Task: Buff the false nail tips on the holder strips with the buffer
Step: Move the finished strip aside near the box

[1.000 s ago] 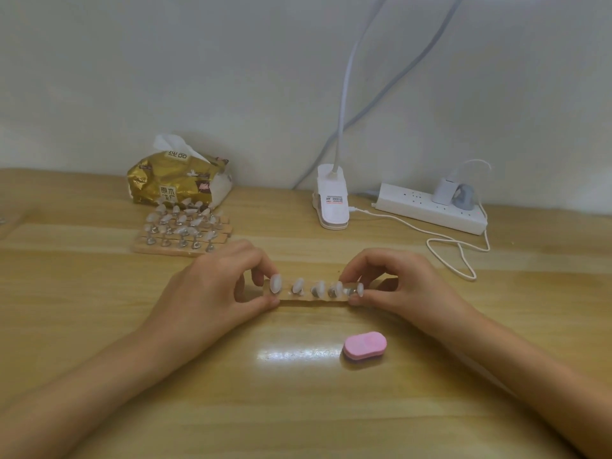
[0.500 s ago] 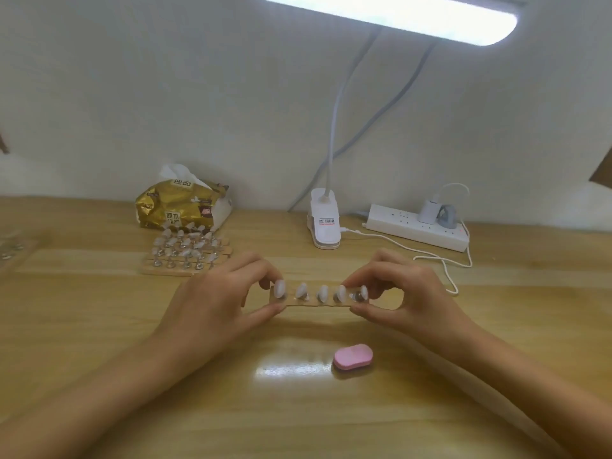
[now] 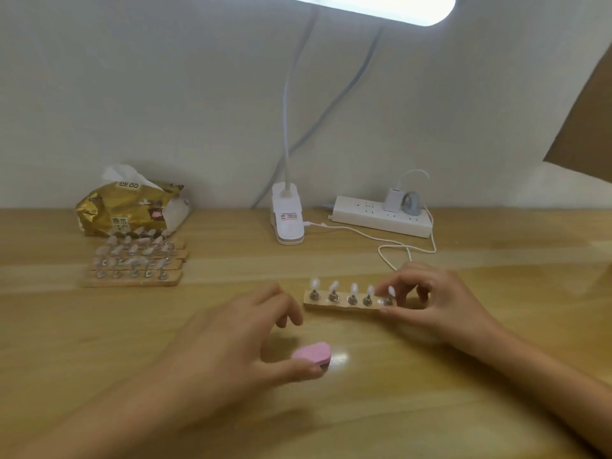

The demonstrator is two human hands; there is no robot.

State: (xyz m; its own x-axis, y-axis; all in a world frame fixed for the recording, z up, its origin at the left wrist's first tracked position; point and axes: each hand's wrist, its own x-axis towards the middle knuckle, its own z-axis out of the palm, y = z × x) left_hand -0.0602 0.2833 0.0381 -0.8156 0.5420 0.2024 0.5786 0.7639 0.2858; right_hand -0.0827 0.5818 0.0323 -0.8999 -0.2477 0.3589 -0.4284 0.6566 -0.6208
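A short wooden holder strip (image 3: 341,306) lies on the table and carries several white false nail tips (image 3: 353,288) on metal stands. My right hand (image 3: 440,299) pinches its right end between thumb and forefinger. The pink oval buffer (image 3: 311,352) lies on the table in front of the strip. My left hand (image 3: 225,342) hovers just left of it, blurred, fingers loosely spread. Its thumb tip touches the buffer's near edge, and the other fingers stay off it.
A stack of more holder strips (image 3: 132,279) with nail tips sits at the left, in front of a gold tissue pack (image 3: 129,210). A white clip lamp base (image 3: 287,220), a power strip (image 3: 381,220) and a looped white cable (image 3: 397,248) lie along the back.
My left hand has let go of the strip's left end and dropped toward me to the pink buffer. The strip now rests on the table, held only by my right hand.
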